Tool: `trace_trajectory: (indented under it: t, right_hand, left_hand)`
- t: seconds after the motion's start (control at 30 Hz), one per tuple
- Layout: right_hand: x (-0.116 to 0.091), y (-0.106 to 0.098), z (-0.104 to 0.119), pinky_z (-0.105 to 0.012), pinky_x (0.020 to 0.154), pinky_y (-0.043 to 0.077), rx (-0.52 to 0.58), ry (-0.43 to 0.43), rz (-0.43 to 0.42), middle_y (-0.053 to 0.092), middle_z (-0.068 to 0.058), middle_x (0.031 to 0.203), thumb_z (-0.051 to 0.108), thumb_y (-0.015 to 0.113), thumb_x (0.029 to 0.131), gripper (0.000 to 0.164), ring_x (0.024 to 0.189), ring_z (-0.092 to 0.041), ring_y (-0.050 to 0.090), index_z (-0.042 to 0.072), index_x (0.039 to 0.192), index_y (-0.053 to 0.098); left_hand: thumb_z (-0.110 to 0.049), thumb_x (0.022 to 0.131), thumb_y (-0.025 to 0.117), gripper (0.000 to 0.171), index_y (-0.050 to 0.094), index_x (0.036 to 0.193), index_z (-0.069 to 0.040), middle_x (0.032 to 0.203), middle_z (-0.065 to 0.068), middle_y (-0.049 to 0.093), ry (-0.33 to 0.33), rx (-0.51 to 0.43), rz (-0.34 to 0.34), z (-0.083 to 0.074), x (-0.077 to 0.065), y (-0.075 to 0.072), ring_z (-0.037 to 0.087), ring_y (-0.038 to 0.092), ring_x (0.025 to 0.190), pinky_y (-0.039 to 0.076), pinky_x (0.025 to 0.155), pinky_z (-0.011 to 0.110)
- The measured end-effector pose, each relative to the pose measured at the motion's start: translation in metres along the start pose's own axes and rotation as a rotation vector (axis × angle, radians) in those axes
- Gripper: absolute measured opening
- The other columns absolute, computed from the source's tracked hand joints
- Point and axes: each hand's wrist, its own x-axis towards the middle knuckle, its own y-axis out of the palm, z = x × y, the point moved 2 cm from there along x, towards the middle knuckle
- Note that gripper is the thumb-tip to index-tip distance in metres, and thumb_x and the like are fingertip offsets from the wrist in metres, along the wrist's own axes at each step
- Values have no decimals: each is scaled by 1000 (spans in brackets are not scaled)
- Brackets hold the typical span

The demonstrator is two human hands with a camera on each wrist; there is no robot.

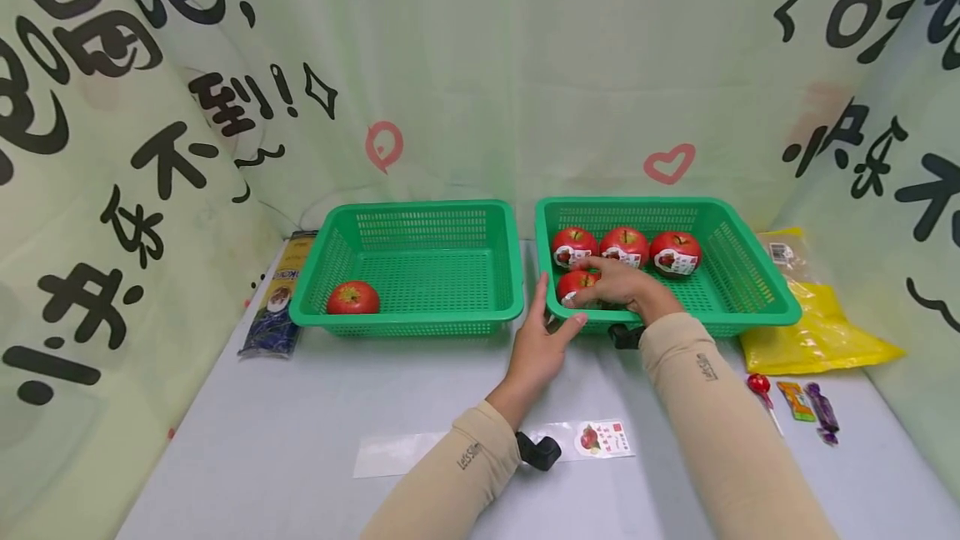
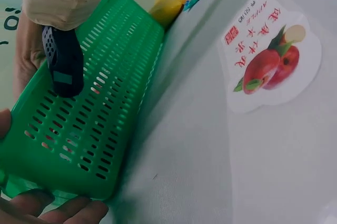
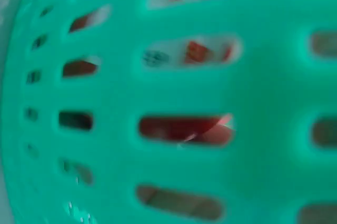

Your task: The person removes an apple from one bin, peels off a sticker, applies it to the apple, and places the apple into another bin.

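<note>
In the head view, my right hand (image 1: 618, 283) reaches into the right green basket (image 1: 757, 294) and grips a red apple (image 1: 576, 282) at its front left corner. A white label shows on this apple, partly covered by my fingers. Behind it, three red apples with white labels sit in a row, the rightmost apple (image 1: 675, 254) a little apart. My left hand (image 1: 538, 348) holds that basket's front left corner, thumb at the front and fingers (image 2: 79, 211) along the side. The right wrist view shows mostly the basket wall (image 3: 274, 92), with red and white glimpsed through its slots.
A left green basket (image 1: 427, 323) holds one red apple (image 1: 353, 297). A label strip (image 1: 603, 439) with an apple picture lies in front. At left is a dark and gold packet (image 1: 279, 298); at right, a yellow bag (image 1: 817, 332), a lollipop (image 1: 759, 385) and small wrapped sweets (image 1: 822, 408).
</note>
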Motion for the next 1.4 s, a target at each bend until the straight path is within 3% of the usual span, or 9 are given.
trace_trajectory:
  t: [0.17, 0.37, 0.6, 0.7, 0.8, 0.97, 1.1, 1.23, 1.4]
  right_hand:
    - [-1, 0, 0, -63, 119, 41, -117, 38, -55, 35, -30, 165, 67, 64, 97, 87, 148, -49, 36, 2, 154, 49]
    - [-5, -2, 9, -57, 106, 53, -225, 10, -296, 62, -28, 143, 69, 64, 95, 85, 129, -44, 57, -4, 138, 64]
    - [-28, 4, 31, -53, 92, 58, -22, -290, -798, 72, -21, 129, 46, 70, 102, 49, 115, -39, 67, 1, 121, 74]
    - [-55, 18, 41, -34, 87, 59, 52, -432, -887, 77, -18, 120, 30, 73, 102, 32, 106, -27, 72, 1, 115, 77]
    - [-87, 43, 45, -16, 77, 53, 128, -533, -871, 79, -15, 102, 17, 76, 99, 16, 90, -10, 70, 2, 106, 78]
    - [-124, 98, 32, -18, 68, 56, 319, -597, -667, 78, -3, 91, 1, 71, 99, 6, 78, -6, 68, 3, 98, 77]
    - [-125, 127, 15, -23, 58, 52, 401, -453, -584, 76, 5, 87, 7, 68, 103, 11, 68, -18, 63, 5, 95, 75]
    - [-121, 138, 5, -24, 58, 48, 435, -324, -572, 76, -7, 84, 16, 69, 104, 16, 65, -22, 59, 7, 92, 74]
    - [-118, 145, 3, -25, 61, 50, 420, -290, -550, 75, -15, 85, 18, 70, 103, 17, 66, -17, 59, 6, 91, 74]
  left_hand:
    - [-43, 102, 70, 86, 16, 168, -44, 170, 3, 39, 0, 56, -7, 0, -4, -2, 29, 54, 146, 51, 115, 45]
    - [-48, 102, 68, 87, 13, 169, -42, 169, 5, 40, 3, 172, -12, -4, -4, -3, 30, 53, 147, 49, 117, 50]
    - [-44, 108, 58, 83, 7, 172, -30, 165, 11, 47, 51, 325, 14, -7, -15, -16, 30, 51, 149, 44, 120, 54]
    - [-38, 108, 60, 78, 17, 171, -22, 157, 11, 58, 141, 355, 11, -9, -35, -31, 27, 59, 142, 51, 114, 51]
    - [-24, 106, 66, 60, 42, 160, -13, 136, 9, 73, 324, 305, -27, -14, -60, -55, 24, 72, 123, 62, 98, 41]
    - [-1, 95, 73, 25, 70, 119, -4, 90, 8, 79, 704, 263, -293, -13, -86, -119, 18, 73, 78, 61, 68, 23]
    - [11, 87, 73, 17, 72, 101, 3, 78, 12, 69, 845, 269, -648, 0, -89, -165, 12, 60, 69, 50, 62, 17]
    - [9, 89, 70, 18, 65, 106, 10, 94, 22, 63, 810, 222, -903, 12, -84, -195, 7, 58, 89, 45, 74, 18]
    - [-3, 93, 75, 51, 52, 139, 4, 149, 22, 47, 567, 112, -991, 24, -73, -231, 15, 44, 139, 41, 105, 33]
